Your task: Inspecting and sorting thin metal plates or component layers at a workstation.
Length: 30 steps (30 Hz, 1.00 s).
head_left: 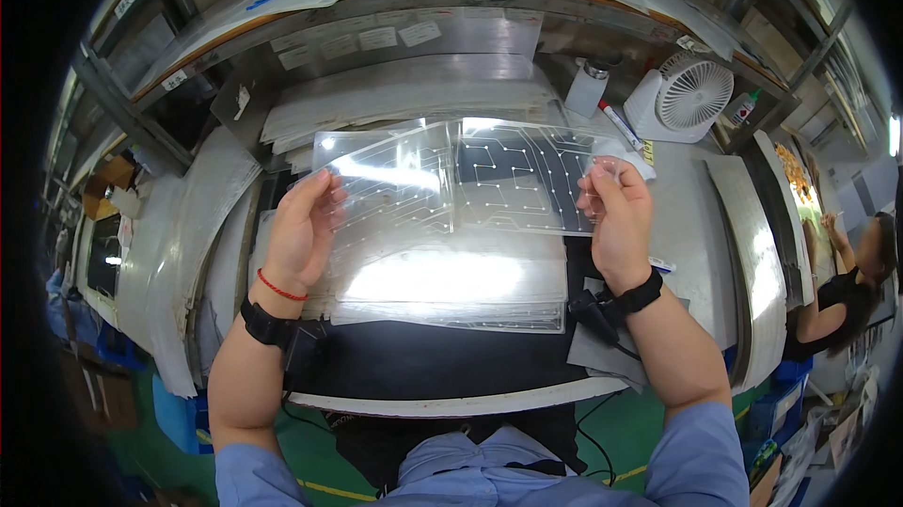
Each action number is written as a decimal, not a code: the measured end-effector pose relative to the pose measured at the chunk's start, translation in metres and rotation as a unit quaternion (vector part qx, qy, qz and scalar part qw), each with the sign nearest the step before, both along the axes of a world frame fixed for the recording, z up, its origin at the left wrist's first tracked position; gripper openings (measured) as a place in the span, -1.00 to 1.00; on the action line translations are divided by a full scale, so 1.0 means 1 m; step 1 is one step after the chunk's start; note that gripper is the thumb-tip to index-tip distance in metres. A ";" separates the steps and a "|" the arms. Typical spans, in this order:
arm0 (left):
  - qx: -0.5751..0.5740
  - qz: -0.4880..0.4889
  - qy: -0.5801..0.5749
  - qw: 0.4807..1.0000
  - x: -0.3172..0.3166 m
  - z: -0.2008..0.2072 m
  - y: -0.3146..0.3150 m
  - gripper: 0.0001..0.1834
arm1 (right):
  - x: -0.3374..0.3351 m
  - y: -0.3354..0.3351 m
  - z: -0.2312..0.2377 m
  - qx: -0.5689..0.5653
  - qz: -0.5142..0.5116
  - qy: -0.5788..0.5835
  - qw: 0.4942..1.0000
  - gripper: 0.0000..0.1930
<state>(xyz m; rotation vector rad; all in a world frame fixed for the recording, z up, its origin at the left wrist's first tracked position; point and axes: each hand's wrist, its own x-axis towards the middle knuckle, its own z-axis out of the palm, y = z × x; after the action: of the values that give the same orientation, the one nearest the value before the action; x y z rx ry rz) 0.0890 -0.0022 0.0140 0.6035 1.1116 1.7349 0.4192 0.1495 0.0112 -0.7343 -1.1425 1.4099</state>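
I hold a clear plastic circuit sheet (470, 178) with thin printed traces and dots, lifted above the bench between both hands. My left hand (303, 229) grips its left edge, thumb on top. My right hand (616, 215) pinches its right edge near the upper corner. Under the sheet lies a stack of similar clear sheets (451, 291) on a black mat (423, 361). Each wrist carries a black strap, and a red cord circles the left one.
A small white desk fan (691, 93), a white bottle (588, 88) and a marker pen (621, 126) stand at the back right. More film piles (404, 88) lie at the back, grey sheets (179, 253) at the left. Another person (847, 291) works at the far right.
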 end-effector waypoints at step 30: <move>-0.003 -0.015 0.008 1.000 -0.005 -0.004 0.000 -0.82 | 0.000 -0.006 0.005 0.029 0.003 0.014 0.999 -0.83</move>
<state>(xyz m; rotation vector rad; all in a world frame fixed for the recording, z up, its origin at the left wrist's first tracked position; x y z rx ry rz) 0.0845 -0.0023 0.0099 0.6284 1.1137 1.7018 0.4195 0.1438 0.0158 -0.6695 -1.1592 1.3820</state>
